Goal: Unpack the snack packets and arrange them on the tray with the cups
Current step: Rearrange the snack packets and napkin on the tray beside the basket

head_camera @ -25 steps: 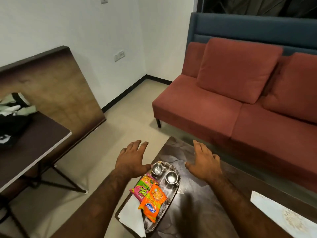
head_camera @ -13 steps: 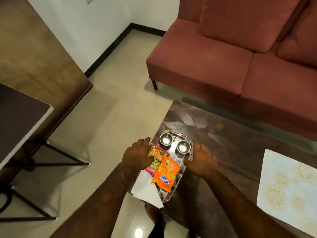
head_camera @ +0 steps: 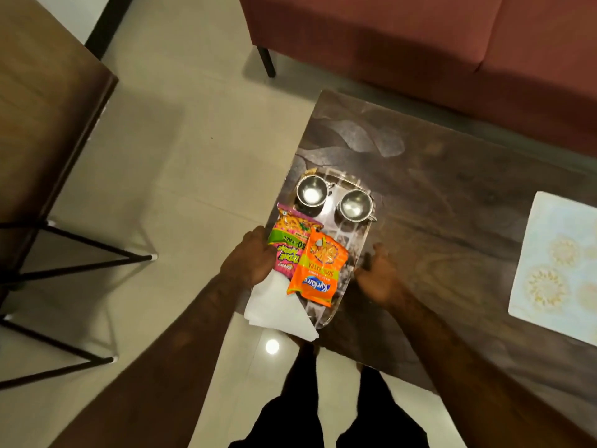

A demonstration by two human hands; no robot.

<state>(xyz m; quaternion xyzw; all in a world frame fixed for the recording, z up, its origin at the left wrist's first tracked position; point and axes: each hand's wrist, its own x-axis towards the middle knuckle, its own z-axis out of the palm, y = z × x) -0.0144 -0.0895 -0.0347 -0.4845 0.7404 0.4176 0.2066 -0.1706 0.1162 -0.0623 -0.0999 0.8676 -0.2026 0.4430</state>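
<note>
tray (head_camera: 355,250) | between hands | left hand (head_camera: 248,263), right hand (head_camera: 376,274) at edges

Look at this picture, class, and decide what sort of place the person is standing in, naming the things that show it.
Probably a living room or lounge: a red upholstered sofa stands behind a low dark coffee table, which carries a serving tray with two steel cups and snack packets.

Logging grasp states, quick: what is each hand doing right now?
Left hand: closed on the left edge of the tray, beside the pink snack packet.
Right hand: fingers curled on the tray's right edge.
</note>
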